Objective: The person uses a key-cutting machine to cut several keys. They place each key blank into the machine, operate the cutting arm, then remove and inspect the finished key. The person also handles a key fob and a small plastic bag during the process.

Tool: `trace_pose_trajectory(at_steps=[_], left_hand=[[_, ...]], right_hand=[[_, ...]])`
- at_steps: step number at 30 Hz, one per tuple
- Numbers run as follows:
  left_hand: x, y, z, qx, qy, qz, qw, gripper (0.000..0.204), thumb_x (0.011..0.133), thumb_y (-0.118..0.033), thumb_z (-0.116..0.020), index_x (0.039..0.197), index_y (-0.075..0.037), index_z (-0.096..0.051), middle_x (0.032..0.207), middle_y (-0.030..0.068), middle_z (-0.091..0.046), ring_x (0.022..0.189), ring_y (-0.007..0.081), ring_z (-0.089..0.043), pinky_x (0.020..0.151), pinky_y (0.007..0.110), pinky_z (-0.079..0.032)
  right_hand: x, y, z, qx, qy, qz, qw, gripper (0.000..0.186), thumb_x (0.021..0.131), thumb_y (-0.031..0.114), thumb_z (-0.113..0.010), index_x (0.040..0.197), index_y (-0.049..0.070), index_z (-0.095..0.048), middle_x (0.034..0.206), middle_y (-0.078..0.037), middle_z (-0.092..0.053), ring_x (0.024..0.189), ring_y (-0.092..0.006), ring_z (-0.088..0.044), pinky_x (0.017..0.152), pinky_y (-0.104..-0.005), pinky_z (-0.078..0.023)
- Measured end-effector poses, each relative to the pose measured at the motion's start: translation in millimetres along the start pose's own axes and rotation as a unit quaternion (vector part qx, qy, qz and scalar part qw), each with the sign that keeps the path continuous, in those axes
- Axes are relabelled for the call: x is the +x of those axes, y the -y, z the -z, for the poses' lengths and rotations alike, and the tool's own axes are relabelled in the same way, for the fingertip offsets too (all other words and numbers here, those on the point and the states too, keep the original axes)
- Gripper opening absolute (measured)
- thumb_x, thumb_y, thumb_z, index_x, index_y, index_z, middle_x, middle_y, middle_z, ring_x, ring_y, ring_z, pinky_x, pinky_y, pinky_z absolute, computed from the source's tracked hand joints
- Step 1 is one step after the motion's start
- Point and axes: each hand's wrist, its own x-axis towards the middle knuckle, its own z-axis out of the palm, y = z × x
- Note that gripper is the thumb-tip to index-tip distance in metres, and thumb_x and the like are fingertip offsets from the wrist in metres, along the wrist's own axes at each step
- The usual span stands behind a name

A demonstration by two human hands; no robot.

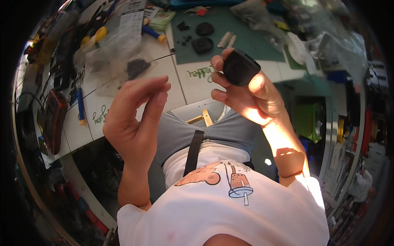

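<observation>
My right hand [269, 96] is raised over the front of the table, its thumb and fingers gripping a black plastic housing [241, 69] with rounded corners by its edges. To the left, my left hand [133, 112] hangs in the air at about the same height. Its fingertips and thumb come together in a pinch; whether something small is between them I cannot make out. Behind the hands, on a green mat [262, 51], lie a rounded black part [204, 28], a black shell [202, 45], several tiny black pieces [186, 40] and pale cylinders [226, 40].
A clear plastic bag [108, 57] lies on the white tiled tabletop [164, 69], near a dark part [137, 67]. Blue-and-yellow screwdrivers [154, 33] rest at the back and left. An orange-edged device [55, 121] stands at the left edge. More plastic bags [342, 49] crowd the right.
</observation>
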Motion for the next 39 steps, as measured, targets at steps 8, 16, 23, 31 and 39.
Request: trace_pose_trajectory(at_steps=[8, 16, 23, 31, 39], left_hand=[[39.8, 18.5, -53.9, 0.341, 0.086, -0.136, 0.926, 0.019, 0.074, -0.005, -0.070, 0.093, -0.005, -0.068, 0.090, 0.0066, -0.062, 0.086, 0.0200, -0.057, 0.075, 0.031, -0.044], [57.1, 44.7, -72.9, 0.437, 0.110, -0.178, 0.875, 0.019, 0.067, -0.018, -0.074, 0.084, -0.012, -0.067, 0.082, -0.0004, -0.058, 0.081, 0.0198, -0.051, 0.081, 0.038, -0.033], [88.1, 49.5, -104.4, 0.440, 0.212, -0.157, 0.858, 0.021, 0.068, -0.025, -0.074, 0.081, -0.011, -0.065, 0.079, 0.0002, -0.057, 0.078, 0.0211, -0.051, 0.079, 0.036, -0.033], [100.2, 61.3, -128.4, 0.413, 0.293, -0.121, 0.854, 0.016, 0.068, -0.016, -0.073, 0.078, -0.010, -0.063, 0.076, 0.0001, -0.057, 0.076, 0.0218, -0.053, 0.078, 0.037, -0.036], [91.9, 70.0, -125.8, 0.395, 0.213, -0.298, 0.843, 0.021, 0.066, -0.013, -0.074, 0.081, -0.010, -0.060, 0.080, 0.0029, -0.058, 0.078, 0.0233, -0.054, 0.079, 0.036, -0.038]], right_hand=[[-28.7, 21.9, 14.8, -0.071, 0.033, 0.084, 0.993, 0.056, 0.068, 0.006, -0.079, 0.118, 0.004, -0.052, 0.112, -0.007, -0.057, 0.105, -0.0155, -0.054, 0.091, -0.0304, -0.047], [-9.6, 41.1, 55.2, -0.259, -0.048, 0.153, 0.952, 0.051, 0.062, 0.002, -0.079, 0.108, 0.004, -0.058, 0.107, -0.006, -0.057, 0.095, -0.0138, -0.054, 0.081, -0.0270, -0.048], [-13.1, 50.7, 79.3, -0.671, -0.236, 0.230, 0.664, 0.045, 0.058, 0.000, -0.078, 0.099, 0.006, -0.061, 0.099, -0.009, -0.056, 0.089, -0.0230, -0.055, 0.071, -0.0306, -0.047], [-11.4, 45.9, 84.5, -0.665, -0.258, 0.250, 0.655, 0.046, 0.057, 0.001, -0.078, 0.100, 0.006, -0.060, 0.099, -0.010, -0.056, 0.090, -0.0253, -0.055, 0.071, -0.0328, -0.048], [-14.2, 48.3, 80.7, -0.660, -0.257, 0.248, 0.660, 0.044, 0.058, 0.003, -0.078, 0.098, 0.006, -0.060, 0.097, -0.009, -0.056, 0.088, -0.0245, -0.057, 0.070, -0.0315, -0.048]])
